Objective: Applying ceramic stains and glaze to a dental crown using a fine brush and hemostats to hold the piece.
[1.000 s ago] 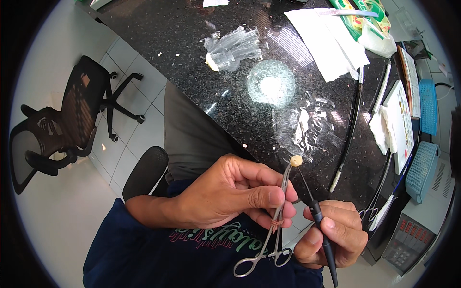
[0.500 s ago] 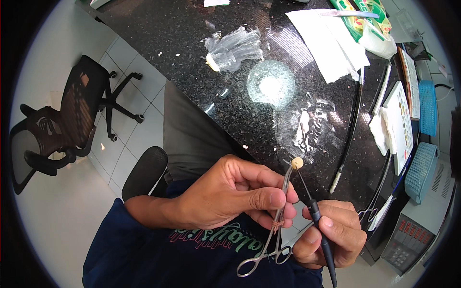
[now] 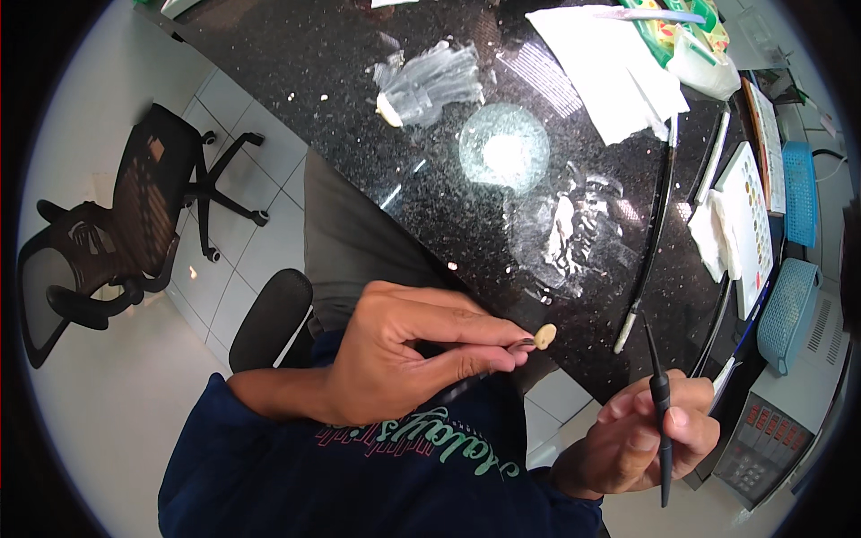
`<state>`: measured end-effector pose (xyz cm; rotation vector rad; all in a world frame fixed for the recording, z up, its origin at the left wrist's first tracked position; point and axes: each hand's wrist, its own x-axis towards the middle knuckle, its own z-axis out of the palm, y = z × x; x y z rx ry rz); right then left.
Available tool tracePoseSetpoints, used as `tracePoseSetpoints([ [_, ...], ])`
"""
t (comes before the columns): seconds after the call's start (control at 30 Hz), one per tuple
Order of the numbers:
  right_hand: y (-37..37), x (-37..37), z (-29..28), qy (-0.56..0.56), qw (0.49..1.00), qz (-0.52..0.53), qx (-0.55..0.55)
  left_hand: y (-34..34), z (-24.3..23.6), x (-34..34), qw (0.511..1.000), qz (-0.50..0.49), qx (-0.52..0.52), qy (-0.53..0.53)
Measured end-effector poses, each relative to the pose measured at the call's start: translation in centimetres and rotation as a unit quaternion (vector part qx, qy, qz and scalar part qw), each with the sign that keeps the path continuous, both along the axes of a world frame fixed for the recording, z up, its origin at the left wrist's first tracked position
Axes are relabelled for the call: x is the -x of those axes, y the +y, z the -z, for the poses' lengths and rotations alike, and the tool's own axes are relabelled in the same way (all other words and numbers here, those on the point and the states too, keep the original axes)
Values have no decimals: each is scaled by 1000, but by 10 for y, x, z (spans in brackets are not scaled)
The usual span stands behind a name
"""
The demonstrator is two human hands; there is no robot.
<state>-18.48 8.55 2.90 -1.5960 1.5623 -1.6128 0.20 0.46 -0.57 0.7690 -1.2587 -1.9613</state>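
Note:
My left hand is closed on locking forceps, which it mostly hides. At their tip sits a small cream-yellow piece, shaped like a dental crown and turned partly edge-on, just beyond my fingertips. My right hand grips a slim black fine-tipped brush, held nearly upright with its point up. That tip is well to the right of the crown and apart from it. Smeared white paste lies on the dark speckled counter ahead of my hands.
A glass disc catches the light near a cloudy smear. White paper lies farther back. A black-handled brush, crumpled tissue and a white palette with coloured dots are at right, near blue baskets. An office chair stands left.
My left hand has turned over, hiding the forceps' handles and tilting the crown. My right hand has drawn the brush away to the right, off the crown.

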Motion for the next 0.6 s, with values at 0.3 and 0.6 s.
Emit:
tracePoseSetpoints([
  [0.3,-1,-13,4,56,998,11,38,-10,0,-2,941,-65,306,-130],
  [0.6,-1,-5,3,78,994,-71,29,-10,0,-3,935,-67,322,-134],
])
